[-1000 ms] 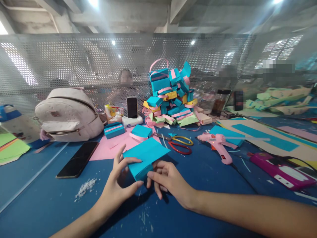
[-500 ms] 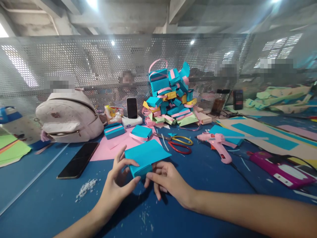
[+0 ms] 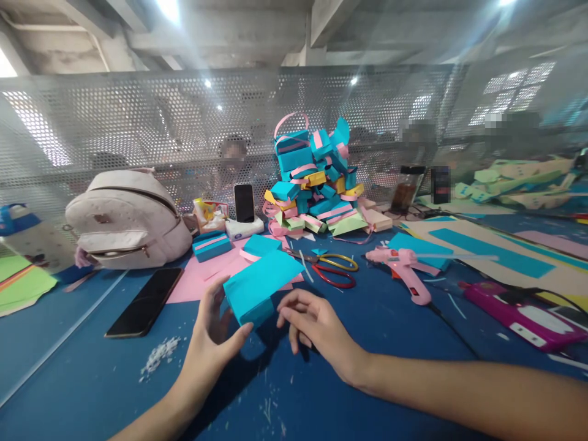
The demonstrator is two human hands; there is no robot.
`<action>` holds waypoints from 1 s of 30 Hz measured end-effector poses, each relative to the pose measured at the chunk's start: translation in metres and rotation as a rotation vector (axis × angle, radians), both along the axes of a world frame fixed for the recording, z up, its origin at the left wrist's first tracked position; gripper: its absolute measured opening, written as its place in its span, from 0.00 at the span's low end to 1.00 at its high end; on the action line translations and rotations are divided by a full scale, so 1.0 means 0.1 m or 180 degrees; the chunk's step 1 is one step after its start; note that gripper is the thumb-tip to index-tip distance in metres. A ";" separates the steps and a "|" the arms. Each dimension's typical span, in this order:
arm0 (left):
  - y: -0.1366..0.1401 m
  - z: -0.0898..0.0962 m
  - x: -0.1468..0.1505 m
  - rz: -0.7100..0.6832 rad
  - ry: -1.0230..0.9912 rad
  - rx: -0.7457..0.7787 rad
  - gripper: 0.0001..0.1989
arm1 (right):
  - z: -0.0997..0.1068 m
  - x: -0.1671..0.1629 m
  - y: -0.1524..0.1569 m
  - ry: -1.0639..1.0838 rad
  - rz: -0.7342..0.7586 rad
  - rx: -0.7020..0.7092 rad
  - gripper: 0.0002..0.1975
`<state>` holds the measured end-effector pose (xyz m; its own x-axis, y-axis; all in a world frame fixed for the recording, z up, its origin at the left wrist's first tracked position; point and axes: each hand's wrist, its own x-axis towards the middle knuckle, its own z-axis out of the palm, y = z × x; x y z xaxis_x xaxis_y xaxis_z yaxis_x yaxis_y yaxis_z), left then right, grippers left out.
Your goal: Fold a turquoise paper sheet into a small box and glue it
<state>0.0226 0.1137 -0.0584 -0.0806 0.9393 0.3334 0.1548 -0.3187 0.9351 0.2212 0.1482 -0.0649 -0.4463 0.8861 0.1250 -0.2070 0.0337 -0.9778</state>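
A folded blue paper box (image 3: 261,280) with a long flap on top is held above the table by my left hand (image 3: 215,334), thumb at its near edge and fingers behind its left side. My right hand (image 3: 316,327) hovers just right of the box, apart from it, fingers loosely curled and nothing visible in them. Behind the box lie a second blue paper box (image 3: 261,245) and another with a pink strip (image 3: 212,246), both on a pink sheet (image 3: 188,288). Scissors (image 3: 333,269) with red and yellow handles rest to the right.
A pink glue gun (image 3: 404,269) and a magenta power strip (image 3: 523,315) with cords lie right. A pile of paper boxes (image 3: 316,190) stands at the back. Left are a black phone (image 3: 144,303), a white backpack (image 3: 128,220) and white bits (image 3: 160,356).
My right hand has let go of the blue paper box and drawn slightly away to the right. The box has tilted and shifted a little left in my left hand.
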 end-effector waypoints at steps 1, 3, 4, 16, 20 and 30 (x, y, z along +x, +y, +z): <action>0.01 -0.01 -0.01 0.0054 0.0029 -0.0025 0.34 | 0.00 0.02 0.01 -0.0074 -0.0005 0.0145 0.12; 0.02 -0.03 -0.04 0.0117 0.0042 -0.0017 0.35 | 0.02 0.07 0.03 -0.0351 0.0037 0.0767 0.11; 0.02 -0.03 -0.05 0.0124 0.0050 0.0019 0.35 | 0.03 0.10 0.03 -0.0519 0.0065 0.1264 0.10; -0.08 -0.04 -0.04 0.0151 0.1030 0.0228 0.41 | 0.05 0.19 0.03 -0.1397 -0.1205 0.3681 0.07; -0.07 -0.05 -0.02 0.0114 0.1150 0.0298 0.41 | 0.06 0.19 0.04 -0.1475 -0.1278 0.3690 0.07; -0.06 -0.07 0.01 -0.0033 0.1107 0.0284 0.40 | 0.05 0.21 0.05 -0.1607 -0.1208 0.3754 0.04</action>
<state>0.0233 0.1076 -0.0651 0.0615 0.9055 0.4199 0.4553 -0.3999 0.7955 0.2422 0.1534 -0.0599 -0.4218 0.4422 0.7915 0.3762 0.8797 -0.2909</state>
